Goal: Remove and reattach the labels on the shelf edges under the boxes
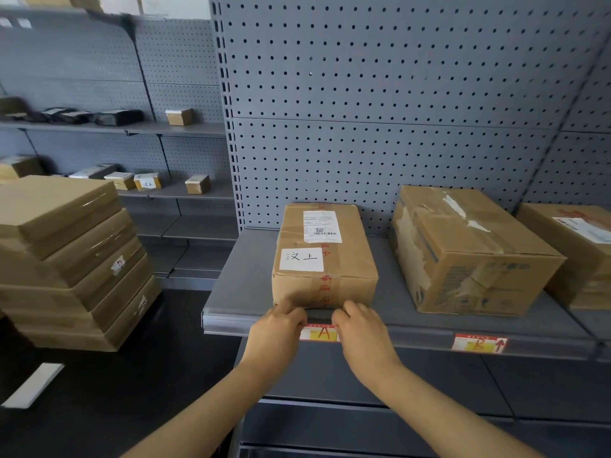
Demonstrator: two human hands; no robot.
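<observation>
A red and yellow label marked "A" sits in the front edge strip of the grey shelf, under a taped cardboard box with white stickers. My left hand pinches the label's left end and my right hand pinches its right end. Both hands cover the label's corners. A second label marked "B" is in the same strip further right, under a larger worn box.
A third box stands at the right edge of the shelf. A stack of flat cardboard boxes rises at the left. Shelves at the back left carry small parcels. A white strip lies on the dark floor.
</observation>
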